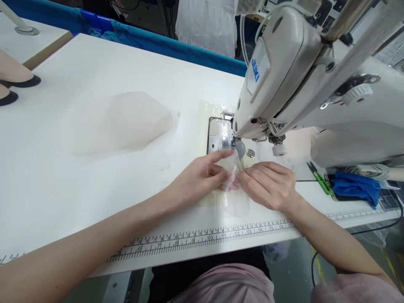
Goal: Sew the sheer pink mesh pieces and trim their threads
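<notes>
A small piece of thin, see-through white fabric point(232, 179) with raised seam lines is held between my hands, just in front of the sewing machine point(274, 63). My left hand point(214, 172) pinches its left side, the index finger stretched toward the presser foot point(234, 142). On the other side, the closed fingers of my right hand point(270, 184) grip the fabric's right edge. Below the needle area lies the metal needle plate point(220, 136). The fingertips partly cover the fabric, and I cannot make out whether it reaches under the foot.
More sheer fabric point(139, 122) lies on the white table to the left. Green thread snips point(320, 179) and a blue cloth point(356, 187) are at the right. A printed ruler point(202, 239) runs along the front edge. Beige shapes with black tips point(19, 80) stand at far left.
</notes>
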Motion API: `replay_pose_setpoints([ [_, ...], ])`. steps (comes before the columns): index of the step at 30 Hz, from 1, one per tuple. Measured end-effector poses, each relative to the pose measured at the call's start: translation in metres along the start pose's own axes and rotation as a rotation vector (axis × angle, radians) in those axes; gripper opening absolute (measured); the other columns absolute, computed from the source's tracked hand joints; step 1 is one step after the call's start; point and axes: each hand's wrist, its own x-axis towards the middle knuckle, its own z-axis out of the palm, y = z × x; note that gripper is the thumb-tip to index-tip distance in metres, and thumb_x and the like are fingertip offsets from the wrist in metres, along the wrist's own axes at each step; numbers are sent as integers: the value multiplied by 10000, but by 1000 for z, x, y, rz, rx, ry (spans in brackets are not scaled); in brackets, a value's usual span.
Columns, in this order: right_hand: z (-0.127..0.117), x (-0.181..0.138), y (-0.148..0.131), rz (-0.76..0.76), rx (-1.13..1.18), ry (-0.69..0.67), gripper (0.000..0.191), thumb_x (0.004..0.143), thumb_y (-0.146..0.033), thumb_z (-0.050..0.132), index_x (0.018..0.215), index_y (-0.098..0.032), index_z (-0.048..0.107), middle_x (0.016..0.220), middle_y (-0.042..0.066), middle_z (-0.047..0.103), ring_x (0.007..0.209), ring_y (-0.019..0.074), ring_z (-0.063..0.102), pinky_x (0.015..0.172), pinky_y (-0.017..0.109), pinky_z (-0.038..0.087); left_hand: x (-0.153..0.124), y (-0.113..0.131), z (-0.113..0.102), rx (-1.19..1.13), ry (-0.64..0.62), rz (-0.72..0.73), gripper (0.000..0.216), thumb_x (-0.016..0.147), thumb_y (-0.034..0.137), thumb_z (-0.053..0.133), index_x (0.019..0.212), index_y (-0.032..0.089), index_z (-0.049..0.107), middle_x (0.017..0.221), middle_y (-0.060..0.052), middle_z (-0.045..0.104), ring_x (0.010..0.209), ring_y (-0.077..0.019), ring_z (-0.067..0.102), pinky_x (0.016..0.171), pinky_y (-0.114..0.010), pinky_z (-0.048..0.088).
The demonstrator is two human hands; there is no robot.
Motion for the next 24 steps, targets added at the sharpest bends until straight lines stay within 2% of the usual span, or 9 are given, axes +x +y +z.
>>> replay_pose_setpoints([
  [4, -1, 2, 1, 43, -2, -3, 82, 772, -92, 667, 743, -151, 617, 639, -44, 671, 576, 81, 600, 561, 236, 465, 0, 0, 0, -42, -14, -13, 665, 852, 290, 553, 1446, 132, 299, 727, -33, 722, 812, -217, 701, 773, -324, 517],
  [10, -3, 4, 0, 161, 70, -9, 58, 789, -113, 653, 807, -164, 632, 745, -29, 712, 630, 92, 632, 577, 236, 472, -1, 2, -1, -34, 47, 18, 678, 826, 328, 611, 1432, 170, 352, 708, -14, 708, 695, -177, 653, 740, -334, 513],
  [13, -3, 3, -3, 199, 153, 11, 86, 801, -191, 664, 878, -171, 630, 815, -16, 724, 707, 117, 649, 620, 253, 484, -3, 4, 1, -84, 99, 6, 659, 828, 322, 625, 1422, 191, 373, 731, -10, 714, 716, -167, 645, 768, -335, 509],
  [17, -1, 1, -8, 178, 236, 20, 218, 808, -354, 661, 930, -177, 622, 862, 6, 724, 762, 153, 641, 643, 282, 481, -5, 6, 3, -159, 137, -5, 650, 812, 271, 652, 1407, 212, 396, 774, -15, 735, 818, -190, 671, 827, -342, 512],
  [24, 1, 5, -10, 194, 187, -31, 100, 798, -170, 673, 874, -192, 613, 789, -26, 708, 716, 126, 615, 667, 268, 472, -3, 5, 2, -292, 106, -18, 669, 810, 251, 676, 1408, 211, 377, 957, -61, 747, 922, -198, 683, 889, -340, 522],
])
